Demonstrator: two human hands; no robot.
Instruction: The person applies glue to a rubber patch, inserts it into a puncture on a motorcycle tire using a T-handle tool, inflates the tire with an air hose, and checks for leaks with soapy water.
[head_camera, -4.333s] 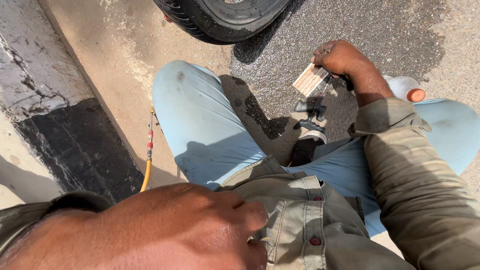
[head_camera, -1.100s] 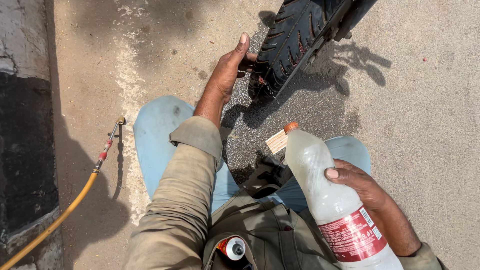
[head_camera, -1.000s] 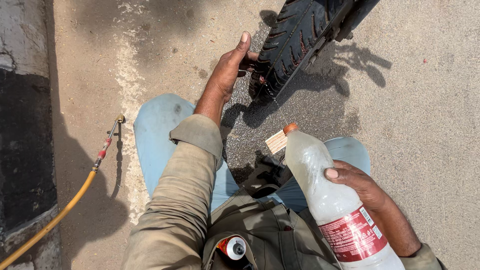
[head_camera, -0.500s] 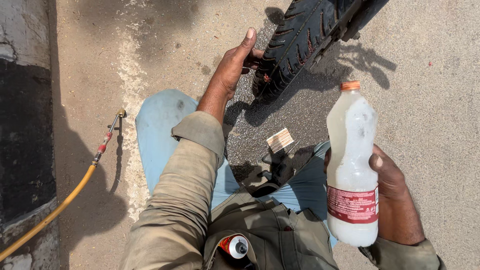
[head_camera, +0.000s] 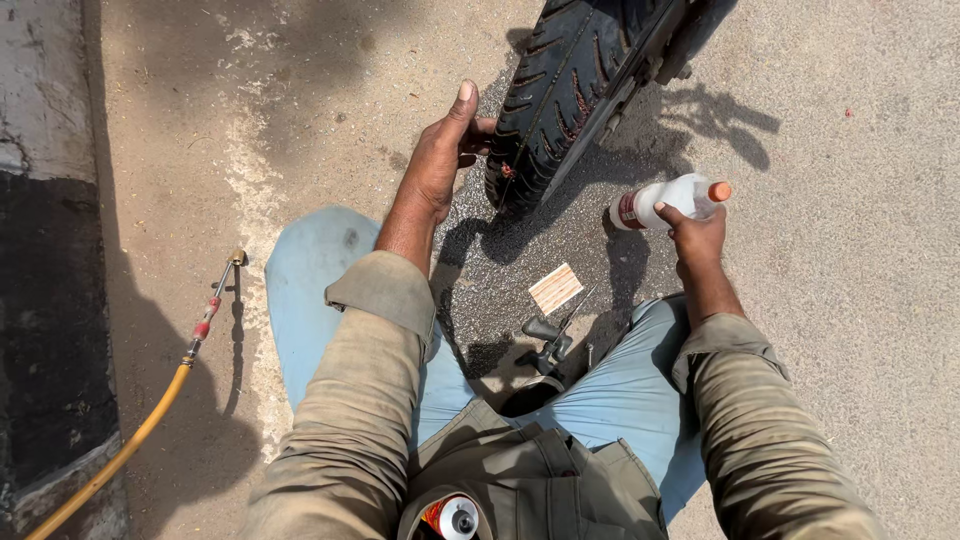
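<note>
A black treaded tyre (head_camera: 560, 85) stands on the wet asphalt in front of my knees. My left hand (head_camera: 440, 160) rests flat against its left side, fingers pressed to the tread. My right hand (head_camera: 695, 235) grips a cloudy plastic bottle (head_camera: 660, 200) with an orange cap and red label, held tipped on its side just right of the tyre. A small tan ribbed strip (head_camera: 556, 288) lies on the dark wet patch between my knees. A dark hand tool (head_camera: 548, 340) lies just below it.
A yellow air hose with a red-and-metal nozzle (head_camera: 205, 325) lies on the ground at left, beside a grey-and-black kerb (head_camera: 45, 250). A small red-and-silver can (head_camera: 455, 517) sits in my chest pocket. Dry pavement spreads to the right.
My right hand has carried the bottle from near my lap out to the tyre and tipped it sideways. My left hand has stayed on the tyre.
</note>
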